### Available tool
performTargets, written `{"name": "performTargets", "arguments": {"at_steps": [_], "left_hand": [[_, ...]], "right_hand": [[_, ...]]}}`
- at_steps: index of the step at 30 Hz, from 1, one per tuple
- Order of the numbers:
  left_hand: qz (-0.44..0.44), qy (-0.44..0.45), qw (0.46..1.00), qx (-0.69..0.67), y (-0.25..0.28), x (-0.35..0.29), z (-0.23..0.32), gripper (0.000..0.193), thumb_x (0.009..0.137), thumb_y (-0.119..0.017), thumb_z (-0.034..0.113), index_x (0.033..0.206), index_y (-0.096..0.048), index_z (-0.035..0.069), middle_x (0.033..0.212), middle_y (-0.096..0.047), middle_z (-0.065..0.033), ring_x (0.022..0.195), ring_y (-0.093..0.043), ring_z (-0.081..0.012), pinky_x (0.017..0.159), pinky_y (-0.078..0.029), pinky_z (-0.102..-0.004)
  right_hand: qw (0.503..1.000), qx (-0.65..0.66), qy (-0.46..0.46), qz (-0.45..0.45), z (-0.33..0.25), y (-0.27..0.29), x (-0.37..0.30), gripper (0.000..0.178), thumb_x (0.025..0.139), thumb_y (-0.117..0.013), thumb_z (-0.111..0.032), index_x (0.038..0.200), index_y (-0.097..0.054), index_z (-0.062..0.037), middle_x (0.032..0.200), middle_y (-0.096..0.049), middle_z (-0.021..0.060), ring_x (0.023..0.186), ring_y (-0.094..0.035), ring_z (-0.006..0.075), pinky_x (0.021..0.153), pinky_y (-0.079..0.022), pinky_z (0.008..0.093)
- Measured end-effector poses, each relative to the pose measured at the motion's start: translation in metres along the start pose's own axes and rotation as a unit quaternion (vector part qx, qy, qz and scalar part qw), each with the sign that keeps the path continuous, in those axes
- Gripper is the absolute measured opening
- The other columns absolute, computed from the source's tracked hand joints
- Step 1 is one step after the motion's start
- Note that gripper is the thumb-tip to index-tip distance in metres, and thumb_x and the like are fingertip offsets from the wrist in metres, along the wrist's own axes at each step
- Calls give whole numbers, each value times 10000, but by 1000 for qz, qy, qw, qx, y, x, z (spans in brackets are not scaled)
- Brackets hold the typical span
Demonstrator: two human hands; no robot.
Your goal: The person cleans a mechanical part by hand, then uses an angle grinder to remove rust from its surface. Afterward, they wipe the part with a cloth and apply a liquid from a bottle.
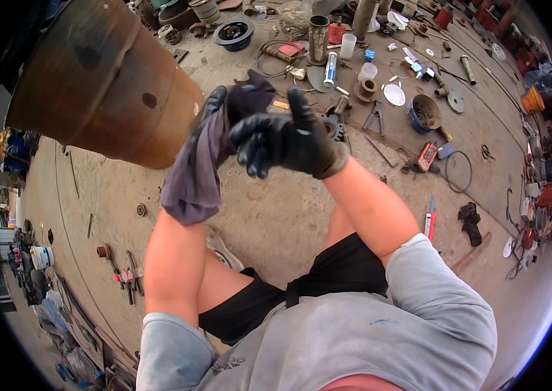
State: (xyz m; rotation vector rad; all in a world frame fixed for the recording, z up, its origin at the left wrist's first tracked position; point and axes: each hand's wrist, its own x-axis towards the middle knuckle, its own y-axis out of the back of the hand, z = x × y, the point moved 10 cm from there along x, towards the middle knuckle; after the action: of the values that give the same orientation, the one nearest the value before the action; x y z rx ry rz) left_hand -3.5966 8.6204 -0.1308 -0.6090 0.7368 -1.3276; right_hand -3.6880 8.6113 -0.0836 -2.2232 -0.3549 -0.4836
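In front of my body, a purple-grey cloth (192, 186) hangs in folds along my left wrist, and its darker end (254, 91) sticks out beyond the fingers. My left hand (213, 103), in a black glove, is closed on this cloth, which hides most of the palm. Just right of it is my right hand (282, 140) in a matching glove, thumb raised and fingers half bent and apart. Nothing shows in its grasp; its fingertips are close to the cloth, and I cannot tell whether they touch. A toothed gear (333, 128) lies on the floor behind the right wrist.
A large rusty drum (110, 85) stands close on the left. Ahead are a sealant tube (330, 69), a bowl (424, 113), a red meter (426, 157) and scattered metal parts. Another tube (430, 218) and a dark rag (469, 223) lie right; tools (129, 277) lie left.
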Motion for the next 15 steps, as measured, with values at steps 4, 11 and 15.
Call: {"name": "performTargets", "arguments": {"at_steps": [4, 11, 15], "left_hand": [[-1, -13, 991, 136, 30, 13, -16, 454, 1140, -563, 357, 1405, -624, -7, 1251, -665, -79, 1087, -619, -179, 976, -513, -283], [251, -43, 887, 385, -1, 18, -13, 548, 1123, -574, 482, 1320, -680, -18, 1127, -689, -65, 1003, -605, -148, 934, -508, -287], [200, -133, 838, 491, -32, 8, -21, 578, 1135, -526, 505, 1425, -638, 18, 1224, -699, -68, 1028, -625, -164, 939, -514, -308]], "right_hand": [[926, 135, 142, 323, 23, 84, 4, 482, 1123, -479, -591, 1255, -687, -176, 1040, -741, 59, 930, -713, 203, 822, -541, 346], [573, -598, 120, 548, -15, 125, -50, 409, 1080, -623, -388, 1351, -674, -86, 759, -708, 150, 692, -722, 373, 601, -550, 459], [395, -741, 74, 538, -30, 121, -55, 392, 1096, -609, -293, 1412, -624, -61, 783, -717, 183, 710, -737, 373, 590, -547, 467]]}}
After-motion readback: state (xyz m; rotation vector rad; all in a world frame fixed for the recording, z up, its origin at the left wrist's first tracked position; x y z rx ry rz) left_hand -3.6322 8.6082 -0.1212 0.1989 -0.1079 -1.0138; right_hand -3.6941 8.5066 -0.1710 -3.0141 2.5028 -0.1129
